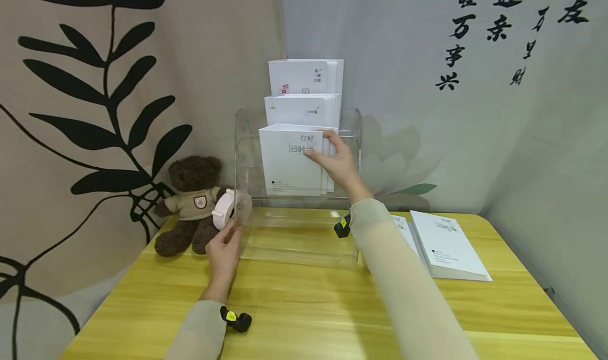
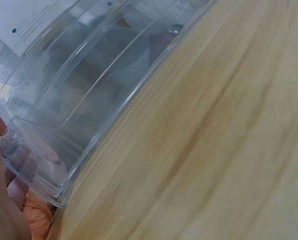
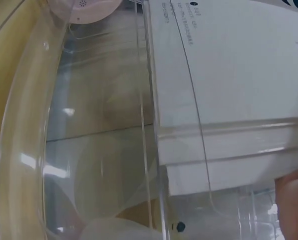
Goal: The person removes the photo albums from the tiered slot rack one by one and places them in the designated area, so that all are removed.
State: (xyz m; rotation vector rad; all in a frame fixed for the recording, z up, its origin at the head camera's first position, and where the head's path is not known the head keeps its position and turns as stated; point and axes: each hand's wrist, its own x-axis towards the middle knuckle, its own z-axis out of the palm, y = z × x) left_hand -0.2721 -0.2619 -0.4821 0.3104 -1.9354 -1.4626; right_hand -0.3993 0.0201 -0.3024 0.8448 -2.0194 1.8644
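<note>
A clear plastic tiered rack (image 1: 299, 252) stands on the table, with white books in steps up its tiers. In the head view, my right hand (image 1: 341, 166) grips the front white book (image 1: 290, 164) by its right edge, thumb on the cover and fingers behind. That book stands upright in the lower tier, with more book edges directly behind it. My left hand (image 1: 223, 257) pinches the rack's lower left side; the left wrist view has the thumb and fingers on either side of the clear wall (image 2: 38, 155).
Higher tiers hold a middle white book (image 1: 290, 110) and a back one (image 1: 294, 77). A brown teddy bear (image 1: 192, 207) sits left of the rack, beside a pink round object (image 1: 223, 209). Toward the right, more white books (image 1: 448, 246) lie on the table (image 1: 294, 302).
</note>
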